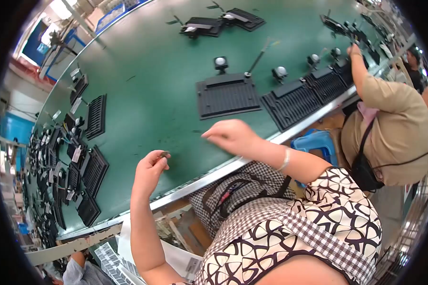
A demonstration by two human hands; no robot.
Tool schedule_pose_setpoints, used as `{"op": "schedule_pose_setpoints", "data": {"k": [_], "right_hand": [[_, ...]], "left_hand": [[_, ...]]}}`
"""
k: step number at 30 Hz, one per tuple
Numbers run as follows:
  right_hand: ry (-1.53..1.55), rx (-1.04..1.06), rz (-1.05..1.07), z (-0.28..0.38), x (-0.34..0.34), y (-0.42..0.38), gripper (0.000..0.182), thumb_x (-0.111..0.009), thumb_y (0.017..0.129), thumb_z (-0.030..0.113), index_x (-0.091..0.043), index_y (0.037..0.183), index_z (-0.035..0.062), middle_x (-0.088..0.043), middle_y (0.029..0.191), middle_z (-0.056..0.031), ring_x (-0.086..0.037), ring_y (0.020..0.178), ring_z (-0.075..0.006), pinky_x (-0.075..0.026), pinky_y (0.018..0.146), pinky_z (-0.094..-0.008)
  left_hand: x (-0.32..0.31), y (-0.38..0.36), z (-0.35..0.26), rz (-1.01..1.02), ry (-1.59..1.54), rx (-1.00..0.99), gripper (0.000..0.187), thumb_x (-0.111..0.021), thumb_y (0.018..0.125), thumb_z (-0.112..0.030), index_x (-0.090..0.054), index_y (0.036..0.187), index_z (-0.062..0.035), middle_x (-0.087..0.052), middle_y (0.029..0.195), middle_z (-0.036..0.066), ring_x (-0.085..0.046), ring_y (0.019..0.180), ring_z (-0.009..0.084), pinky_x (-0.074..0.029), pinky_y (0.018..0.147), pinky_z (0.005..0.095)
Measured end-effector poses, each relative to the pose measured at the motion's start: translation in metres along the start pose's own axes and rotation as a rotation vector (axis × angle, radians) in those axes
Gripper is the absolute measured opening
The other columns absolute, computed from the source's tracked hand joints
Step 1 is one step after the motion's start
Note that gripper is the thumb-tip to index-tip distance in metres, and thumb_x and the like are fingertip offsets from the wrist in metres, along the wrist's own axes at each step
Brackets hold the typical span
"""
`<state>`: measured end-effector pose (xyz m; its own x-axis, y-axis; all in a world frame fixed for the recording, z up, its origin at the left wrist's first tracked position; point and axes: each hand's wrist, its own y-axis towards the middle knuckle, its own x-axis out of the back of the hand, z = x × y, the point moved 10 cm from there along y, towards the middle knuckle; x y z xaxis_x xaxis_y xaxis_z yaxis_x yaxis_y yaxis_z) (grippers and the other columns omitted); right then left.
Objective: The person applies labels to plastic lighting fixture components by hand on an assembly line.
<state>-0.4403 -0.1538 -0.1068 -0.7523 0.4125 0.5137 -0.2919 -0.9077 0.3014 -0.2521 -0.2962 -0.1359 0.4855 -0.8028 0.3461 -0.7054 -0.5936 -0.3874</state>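
Observation:
My left hand (150, 171) is over the front edge of the green table, with thumb and fingers pinched on a small dark piece (164, 154). Its exact kind is too small to tell. Further right, my right hand (233, 137) hovers above the tabletop with its fingers drawn together, and whatever they may hold is hidden. Just beyond the right hand lies a black ribbed lamp housing (228, 97). A small round lens head (220, 62) is attached at its far side, and a cable (257, 61) sticks up from its corner.
More ribbed housings (292, 104) line the table edge on my right, where a co-worker (390, 123) reaches over them. Many finished-looking lamp units (71, 166) crowd the left end. Two others (202, 27) lie at the far side. A blue stool (316, 142) stands below the edge.

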Motion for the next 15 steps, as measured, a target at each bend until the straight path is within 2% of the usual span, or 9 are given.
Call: {"op": "schedule_pose_setpoints", "data": {"k": [1,3,4,5,7,10,11,13,15], "right_hand": [[-0.028,-0.044,-0.099,-0.012,0.033,-0.022,0.016,-0.064,0.089,0.017,-0.073,0.099,0.0077,-0.07,0.095,-0.0113,-0.067,0.084,-0.0267,-0.053,0.075,-0.035],[-0.023,-0.259,-0.251,-0.031,0.083,-0.059,0.017,-0.062,0.093,0.014,-0.071,0.103,0.0041,-0.069,0.097,-0.0089,-0.066,0.089,-0.0195,-0.051,0.079,-0.0303],[-0.016,-0.225,-0.298,-0.027,0.088,-0.068,0.016,-0.06,0.094,0.012,-0.071,0.103,0.0032,-0.069,0.096,-0.0073,-0.065,0.091,-0.0157,-0.05,0.081,-0.0286],[0.012,-0.17,-0.327,-0.013,0.09,-0.071,0.013,-0.064,0.091,0.008,-0.072,0.101,0.0038,-0.069,0.094,-0.0082,-0.065,0.087,-0.0175,-0.05,0.078,-0.0286],[0.179,-0.105,-0.218,-0.001,0.053,-0.069,0.014,-0.061,0.092,0.003,-0.07,0.101,-0.0009,-0.069,0.095,-0.0101,-0.065,0.091,-0.0183,-0.049,0.082,-0.0279],[0.266,0.096,0.127,0.066,-0.029,-0.06,0.014,-0.061,0.088,-0.001,-0.069,0.1,-0.0008,-0.068,0.094,-0.0105,-0.064,0.089,-0.0207,-0.05,0.08,-0.0293],[0.262,0.172,0.251,0.09,-0.054,-0.062,0.015,-0.062,0.087,-0.002,-0.069,0.1,0.0,-0.068,0.094,-0.0109,-0.064,0.088,-0.0224,-0.05,0.078,-0.0304],[0.301,0.411,0.455,0.149,-0.103,-0.07,0.017,-0.065,0.083,0.0,-0.069,0.099,0.0016,-0.068,0.093,-0.0118,-0.064,0.087,-0.0269,-0.051,0.077,-0.0345],[0.274,0.683,0.586,0.199,-0.149,-0.091,0.017,-0.067,0.083,0.01,-0.069,0.099,0.0026,-0.067,0.098,-0.0115,-0.063,0.09,-0.0299,-0.052,0.082,-0.0395]], "left_hand": [[-0.016,-0.003,-0.013,0.021,0.038,-0.077,0.02,-0.057,0.093,-0.012,-0.063,0.108,0.0013,-0.064,0.082,0.004,-0.056,0.072,0.012,-0.046,0.068,0.0278],[-0.03,-0.021,-0.025,-0.008,0.094,-0.174,0.019,-0.055,0.095,-0.011,-0.064,0.108,0.0002,-0.063,0.083,0.002,-0.053,0.071,0.0116,-0.044,0.064,0.0259],[-0.025,-0.044,-0.033,-0.067,0.217,-0.222,0.02,-0.055,0.096,-0.011,-0.064,0.109,0.0001,-0.062,0.084,0.002,-0.053,0.072,0.0115,-0.043,0.064,0.0255],[-0.021,-0.063,-0.041,-0.138,0.346,-0.249,0.021,-0.054,0.097,-0.012,-0.064,0.111,0.0,-0.062,0.084,0.002,-0.053,0.072,0.0115,-0.043,0.065,0.025],[0.004,-0.108,-0.024,-0.316,0.275,-0.257,0.019,-0.055,0.098,-0.013,-0.064,0.109,-0.0007,-0.057,0.08,0.0,-0.05,0.072,0.0097,-0.042,0.064,0.0239],[0.055,-0.205,0.026,-0.66,0.077,-0.046,0.018,-0.055,0.098,-0.016,-0.064,0.108,-0.0037,-0.054,0.075,-0.003,-0.048,0.069,0.0054,-0.039,0.061,0.0209],[0.07,-0.245,0.038,-0.826,0.101,0.0,0.016,-0.058,0.097,-0.015,-0.063,0.107,-0.0035,-0.054,0.073,-0.003,-0.048,0.068,0.005,-0.038,0.059,0.0208],[0.082,-0.313,0.073,-1.01,0.067,0.112,0.018,-0.062,0.094,-0.018,-0.061,0.102,-0.0016,-0.051,0.067,0.001,-0.046,0.062,0.0096,-0.038,0.057,0.0267],[0.075,-0.365,0.115,-1.073,0.093,0.234,0.017,-0.063,0.092,-0.017,-0.06,0.1,-0.0019,-0.05,0.066,0.001,-0.047,0.062,0.0102,-0.039,0.057,0.0275]]}}
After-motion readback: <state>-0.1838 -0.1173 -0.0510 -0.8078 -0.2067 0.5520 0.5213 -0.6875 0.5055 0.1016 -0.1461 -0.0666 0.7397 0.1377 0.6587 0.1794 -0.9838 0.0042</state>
